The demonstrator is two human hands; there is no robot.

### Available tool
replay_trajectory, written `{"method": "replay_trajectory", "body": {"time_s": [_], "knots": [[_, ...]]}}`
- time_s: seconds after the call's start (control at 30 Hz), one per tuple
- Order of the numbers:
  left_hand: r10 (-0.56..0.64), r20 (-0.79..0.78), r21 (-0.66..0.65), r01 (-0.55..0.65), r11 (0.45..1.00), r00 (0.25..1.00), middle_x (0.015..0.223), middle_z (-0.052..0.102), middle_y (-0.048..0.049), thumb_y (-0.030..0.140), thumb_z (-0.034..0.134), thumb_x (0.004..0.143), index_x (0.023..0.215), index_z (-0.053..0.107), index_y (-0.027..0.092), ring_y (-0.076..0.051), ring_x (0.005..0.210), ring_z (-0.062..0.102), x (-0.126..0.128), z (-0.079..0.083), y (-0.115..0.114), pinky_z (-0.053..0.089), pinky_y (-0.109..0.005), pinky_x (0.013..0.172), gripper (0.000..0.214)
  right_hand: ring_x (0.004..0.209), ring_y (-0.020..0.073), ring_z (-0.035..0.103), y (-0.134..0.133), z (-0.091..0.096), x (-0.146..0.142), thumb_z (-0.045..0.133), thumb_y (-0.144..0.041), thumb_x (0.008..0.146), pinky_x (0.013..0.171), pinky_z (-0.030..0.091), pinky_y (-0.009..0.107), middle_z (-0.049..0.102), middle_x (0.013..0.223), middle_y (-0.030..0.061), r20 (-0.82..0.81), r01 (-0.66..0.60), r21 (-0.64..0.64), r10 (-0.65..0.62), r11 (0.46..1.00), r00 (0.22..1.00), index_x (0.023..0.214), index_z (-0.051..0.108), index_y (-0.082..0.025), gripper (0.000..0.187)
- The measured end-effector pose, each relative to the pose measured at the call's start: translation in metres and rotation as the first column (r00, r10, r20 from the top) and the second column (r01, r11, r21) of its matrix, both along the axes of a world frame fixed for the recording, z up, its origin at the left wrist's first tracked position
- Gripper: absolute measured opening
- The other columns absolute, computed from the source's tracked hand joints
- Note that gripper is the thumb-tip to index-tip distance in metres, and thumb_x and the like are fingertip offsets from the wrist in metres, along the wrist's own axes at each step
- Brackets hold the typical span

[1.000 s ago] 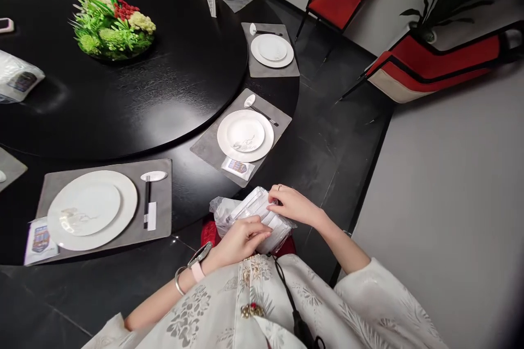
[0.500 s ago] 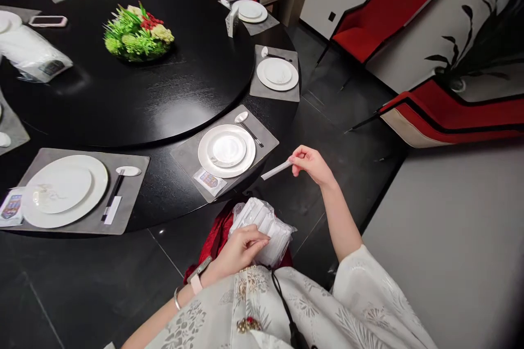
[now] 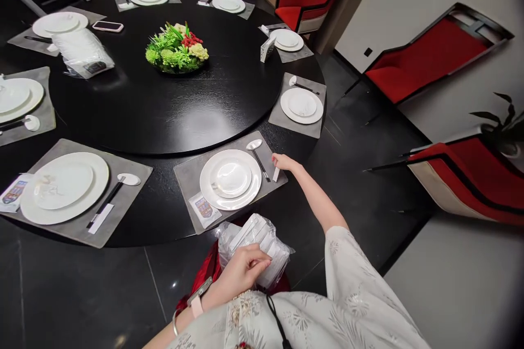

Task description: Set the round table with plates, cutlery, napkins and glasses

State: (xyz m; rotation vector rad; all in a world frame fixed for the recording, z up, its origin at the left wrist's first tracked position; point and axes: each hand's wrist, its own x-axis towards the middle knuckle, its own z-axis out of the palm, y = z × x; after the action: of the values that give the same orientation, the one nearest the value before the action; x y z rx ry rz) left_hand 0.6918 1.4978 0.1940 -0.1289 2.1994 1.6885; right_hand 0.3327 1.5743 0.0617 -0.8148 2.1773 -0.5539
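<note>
- Here the right hand point(image 3: 283, 162) reaches out, fingertips pinched tight on a slim white packet point(image 3: 276, 174), hanging below them at the right corner of the near place mat point(image 3: 186, 172), close to the rim of the surface point(image 3: 161, 232). Touching the mat? Can't tell.
- The left hand point(image 3: 248, 267), well apart and short of the surface's near edge, lies half-curled over a clear bag point(image 3: 256, 234) of white packets, thumb and forefinger almost meeting; how firmly it grips, can't tell.
- Just left of the pinched packet: one pair of black chopsticks point(image 3: 260, 163), tips up on one white rest point(image 3: 254, 144).
- Counting up: eight mats round the edge, each with two stacked plates; two printed sachets point(image 3: 205, 210), at the left ends of the two nearest mats; one second slim packet point(image 3: 100, 218), on the near-left mat.
- On the turntable point(image 3: 229, 95): one flower centrepiece point(image 3: 176, 52), one phone point(image 3: 107, 26), one plastic-wrapped bundle point(image 3: 82, 52).
</note>
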Motion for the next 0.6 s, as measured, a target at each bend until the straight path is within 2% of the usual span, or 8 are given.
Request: {"method": "replay_trajectory", "body": {"time_s": [0.1,0.13,0.2,0.3,0.37,0.5,0.57,0.6], "knots": [[0.062,0.031,-0.003,-0.062,0.998,0.998,0.069,0.056,-0.0044,0.039,0.049,0.090,0.082,0.072,0.016,-0.013,0.066,0.050,-0.019,-0.002,-0.004,0.034,-0.024,0.061,0.034,0.087,0.0132,0.055,-0.022,-0.026,-0.008,0.042,0.007,0.059,0.082,0.041,0.022,0.063,0.102,0.0076,0.003,-0.019,-0.040,0.019,0.999,1.000,0.109,0.056,-0.012,0.055],[0.080,0.039,-0.001,-0.080,0.997,0.996,0.070,0.057,-0.0046,0.039,0.049,0.090,0.083,0.073,0.016,-0.013,0.066,0.050,-0.025,-0.002,-0.005,0.034,-0.024,0.061,0.034,0.090,0.0125,0.054,-0.023,-0.033,-0.006,0.042,0.006,0.060,0.084,0.041,0.022,0.059,0.113,0.0098,-0.004,0.020,-0.076,-0.020,0.997,1.000,0.118,0.052,-0.012,0.061],[0.105,0.047,0.004,-0.105,0.994,0.993,0.070,0.057,-0.0045,0.038,0.049,0.090,0.084,0.073,0.017,-0.014,0.067,0.050,-0.037,-0.001,-0.007,0.035,-0.025,0.062,0.033,0.092,0.0119,0.053,-0.017,-0.043,0.006,0.044,0.004,0.063,0.087,0.041,0.024,0.049,0.125,0.0134,-0.013,0.181,-0.142,-0.184,0.973,0.983,0.127,0.044,-0.011,0.066],[0.131,0.041,0.009,-0.132,0.991,0.991,0.069,0.057,-0.0045,0.037,0.048,0.091,0.083,0.073,0.017,-0.014,0.067,0.051,-0.054,0.003,-0.007,0.035,-0.026,0.062,0.032,0.084,0.0127,0.052,-0.001,-0.051,0.032,0.047,-0.002,0.068,0.086,0.043,0.029,0.052,0.112,0.0122,-0.003,0.420,-0.135,-0.424,0.897,0.905,0.117,0.050,-0.009,0.050],[0.150,0.037,0.017,-0.151,0.988,0.988,0.069,0.057,-0.0052,0.036,0.049,0.090,0.083,0.073,0.017,-0.015,0.067,0.052,-0.066,0.005,-0.003,0.036,-0.027,0.061,0.031,0.076,0.0127,0.051,0.005,-0.053,0.047,0.047,-0.004,0.069,0.085,0.044,0.031,0.055,0.094,0.0071,0.016,0.449,-0.109,-0.450,0.887,0.893,0.105,0.055,-0.009,0.037],[0.230,0.012,0.020,-0.230,0.973,0.973,0.069,0.059,-0.0061,0.035,0.052,0.088,0.079,0.073,0.021,-0.016,0.065,0.053,-0.092,0.002,0.020,0.037,-0.029,0.060,0.027,0.067,0.0104,0.051,0.006,-0.044,0.049,0.051,-0.005,0.068,0.080,0.046,0.029,0.055,0.081,0.0013,0.085,0.389,-0.140,-0.381,0.910,0.921,0.095,0.058,-0.012,0.029],[0.317,-0.004,0.001,-0.317,0.948,0.948,0.068,0.059,-0.0059,0.036,0.053,0.087,0.077,0.072,0.021,-0.016,0.065,0.053,-0.111,-0.002,0.039,0.038,-0.029,0.060,0.027,0.067,0.0106,0.053,0.021,-0.025,0.036,0.053,-0.010,0.069,0.078,0.048,0.029,0.057,0.082,0.0023,0.148,0.434,-0.199,-0.411,0.878,0.899,0.094,0.058,-0.012,0.025],[0.369,-0.008,-0.005,-0.369,0.929,0.929,0.068,0.060,-0.0058,0.037,0.053,0.087,0.076,0.072,0.020,-0.016,0.066,0.053,-0.122,-0.004,0.050,0.038,-0.029,0.060,0.027,0.068,0.0114,0.055,0.036,-0.010,0.029,0.052,-0.014,0.071,0.077,0.048,0.029,0.058,0.083,0.0031,0.201,0.486,-0.257,-0.446,0.835,0.872,0.093,0.057,-0.013,0.023]]}}
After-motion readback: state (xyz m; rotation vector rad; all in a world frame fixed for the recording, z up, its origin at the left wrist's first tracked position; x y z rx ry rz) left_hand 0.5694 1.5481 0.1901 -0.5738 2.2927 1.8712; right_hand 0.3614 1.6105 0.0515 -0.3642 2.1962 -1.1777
